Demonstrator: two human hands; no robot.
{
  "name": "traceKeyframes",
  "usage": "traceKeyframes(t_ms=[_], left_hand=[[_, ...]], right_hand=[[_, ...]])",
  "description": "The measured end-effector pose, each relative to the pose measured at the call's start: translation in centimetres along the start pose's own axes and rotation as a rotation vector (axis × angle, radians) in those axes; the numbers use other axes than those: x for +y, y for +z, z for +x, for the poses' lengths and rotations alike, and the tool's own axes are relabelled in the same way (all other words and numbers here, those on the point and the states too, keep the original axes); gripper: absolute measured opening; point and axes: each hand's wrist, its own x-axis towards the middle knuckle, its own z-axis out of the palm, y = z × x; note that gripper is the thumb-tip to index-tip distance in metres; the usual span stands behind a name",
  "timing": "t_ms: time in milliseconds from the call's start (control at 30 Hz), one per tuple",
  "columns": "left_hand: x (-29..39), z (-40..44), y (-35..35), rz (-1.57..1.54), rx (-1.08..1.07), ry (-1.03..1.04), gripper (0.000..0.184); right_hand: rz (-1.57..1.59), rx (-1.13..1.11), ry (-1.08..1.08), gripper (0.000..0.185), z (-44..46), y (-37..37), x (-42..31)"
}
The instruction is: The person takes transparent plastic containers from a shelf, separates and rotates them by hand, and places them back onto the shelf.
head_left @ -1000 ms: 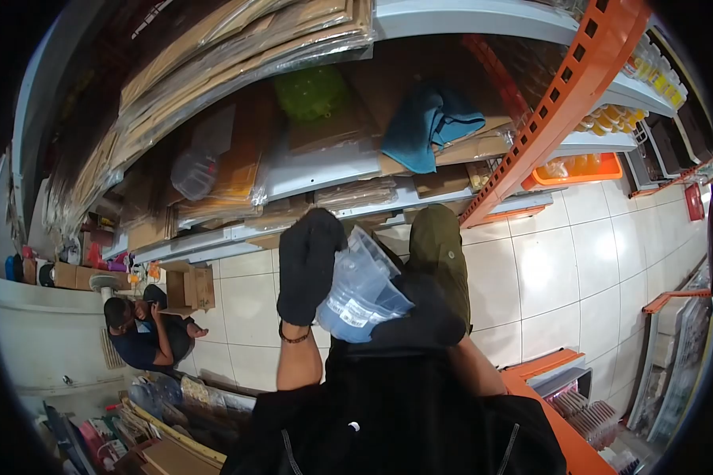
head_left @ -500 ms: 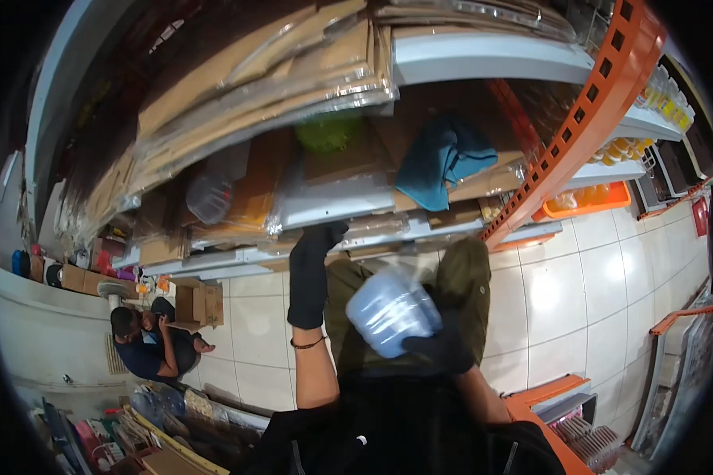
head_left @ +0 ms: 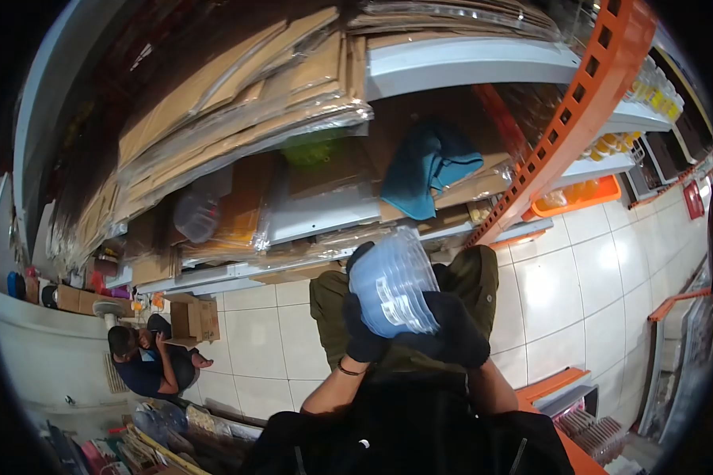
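A stack of clear plastic containers [head_left: 392,285] with a white label is held above my lap. My left hand [head_left: 362,321], in a black glove, wraps round the stack's left side. Round its lower right side is my right hand [head_left: 451,328], also gloved in black. Both hands press on the stack, and some fingertips are hidden behind it.
Shelves ahead hold wrapped cardboard sheets [head_left: 238,119], a blue cloth [head_left: 428,170], a green item [head_left: 309,152] and a clear container [head_left: 196,215]. An orange post [head_left: 566,119] rises at the right. At left, a person [head_left: 146,360] sits by an open box [head_left: 194,319].
My left hand has come back from near the shelf edge and now grips the stack's left side. The containers have turned more upright between both hands.
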Motion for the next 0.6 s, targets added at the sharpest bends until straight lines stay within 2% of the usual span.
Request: traceKeyframes(t_ms=[33, 100, 167, 200, 233, 267, 300, 333, 367, 433, 467, 533, 600], left_hand=[[0.4, -0.1, 0.0, 0.074, 0.009, -0.031, 0.079], [0.2, 0.5, -1.0, 0.019, -0.064, -0.037, 0.087], [-1.4, 2.1, -3.8, -0.237, -0.213, -0.001, 0.094], [-0.7, 2.5, -4.0, -0.207, -0.298, -0.012, 0.097], [0.0, 2.7, -4.3, -0.179, -0.381, -0.022, 0.1], [-0.5, 2.3, -6.0, -0.141, -0.305, -0.073, 0.102], [-1.3, 1.7, -7.0, 0.05, -0.189, -0.033, 0.088], [-1.9, 1.3, -7.4, 0.313, -0.111, 0.073, 0.074], [-2.2, 1.1, -7.7, 0.518, -0.07, 0.194, 0.063], [-2.9, 0.3, -8.5, 0.876, 0.028, 0.432, 0.045], [-3.2, 0.1, -8.8, 1.025, 0.055, 0.559, 0.039], [-3.6, 0.1, -9.6, 1.003, 0.126, 0.534, 0.038], [-3.2, 0.5, -10.1, 1.05, 0.161, 0.445, 0.037]], right_hand=[[0.052, -0.02, 0.051, 0.039, -0.1, 0.0, 0.2], [0.114, -0.003, 0.108, 0.039, -0.1, -0.2, 0.1], [0.353, -0.061, 0.234, 0.04, -1.2, -1.2, 1.4], [0.477, -0.091, 0.298, 0.041, -1.6, -1.3, 1.8], [0.492, 0.01, 0.271, 0.04, -1.6, -0.9, 2.2], [0.507, 0.11, 0.248, 0.04, -1.5, -0.3, 2.4], [0.522, 0.209, 0.231, 0.039, -1.6, 0.7, 2.4], [0.564, 0.376, 0.311, 0.045, -1.6, 1.6, 2.3], [0.375, 0.42, 0.301, 0.052, -0.5, 1.6, 2.5], [0.25, 0.489, 0.332, 0.075, 0.5, 2.0, 1.8], [0.149, 0.404, 0.203, 0.082, 0.5, 2.0, 1.8], [-0.054, 0.233, -0.042, 0.096, 0.0, 1.8, 1.8], [-0.161, 0.207, -0.083, 0.108, 0.2, 1.9, 1.9]])
